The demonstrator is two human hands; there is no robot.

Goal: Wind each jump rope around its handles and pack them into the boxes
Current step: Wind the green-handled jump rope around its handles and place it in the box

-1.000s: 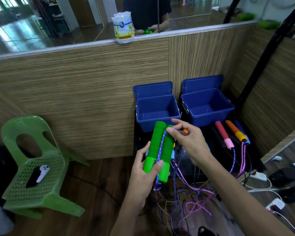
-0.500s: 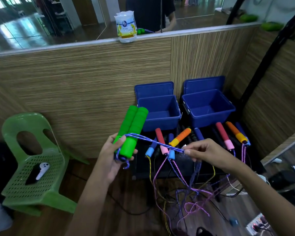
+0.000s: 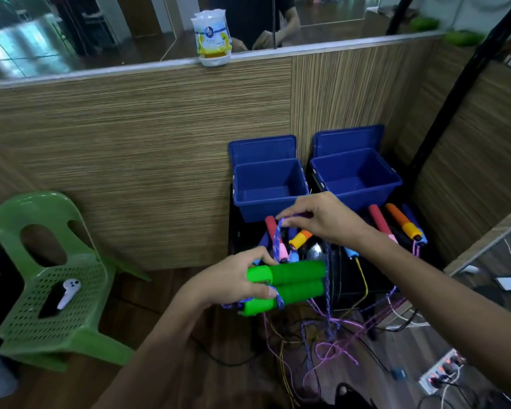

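Right now I see my left hand [image 3: 230,283] gripping the two green handles [image 3: 289,283], ribbed foam cylinders with smooth plastic end caps, lying side by side and roughly level, low in front of the boxes. Its fingers curl round the capped ends. A braided blue-and-purple rope [image 3: 276,240] runs up from the handles to my right hand [image 3: 322,218], whose thumb and fingertips pinch it above the bundle; more of it dangles off the far end of the handles into a tangle of cords over the floor. Behind stand two glossy blue plastic boxes [image 3: 270,187], rectangular, lids tipped up against the wood-grain partition. Other foam-handled ropes [image 3: 401,221], red, orange and blue, lie on the dark bench [image 3: 363,278] before them. A perforated green plastic chair [image 3: 50,290] sits at left.
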